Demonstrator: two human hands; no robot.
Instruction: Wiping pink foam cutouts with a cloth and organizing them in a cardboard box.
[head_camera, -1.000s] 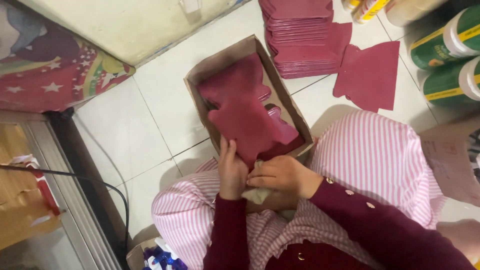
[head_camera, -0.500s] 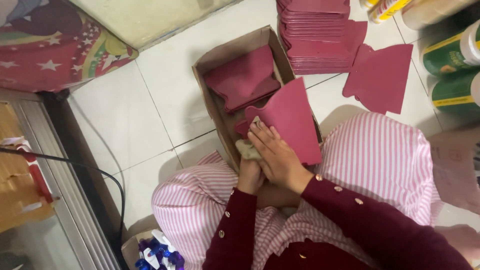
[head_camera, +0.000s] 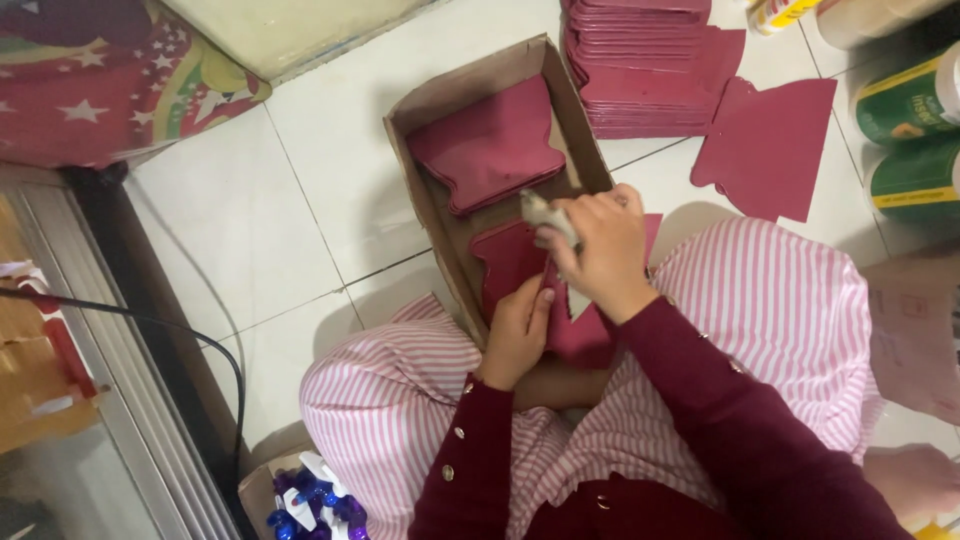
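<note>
I sit on the floor in pink striped trousers with an open cardboard box (head_camera: 432, 205) in front of my knees. A stack of maroon cut paper pieces (head_camera: 490, 145) lies in its far half. Another maroon piece (head_camera: 510, 262) lies flat in the near half, pressed down by my left hand (head_camera: 518, 330). Above the box's right wall, my right hand (head_camera: 596, 243) is closed around a small pale, greyish object (head_camera: 545, 213) that sticks out to the left; what it is I cannot tell.
A tall pile of folded maroon pieces (head_camera: 640, 65) and one loose flat piece (head_camera: 765, 150) lie on the white tiles beyond the box. Green canisters (head_camera: 910, 140) stand at right, a patterned red cushion (head_camera: 110, 80) at top left, a black cable (head_camera: 150, 320) at left.
The maroon piece my right hand held up over the box now lies flat in the near half. My right hand has moved up and right with the pale object; my left hand presses the piece.
</note>
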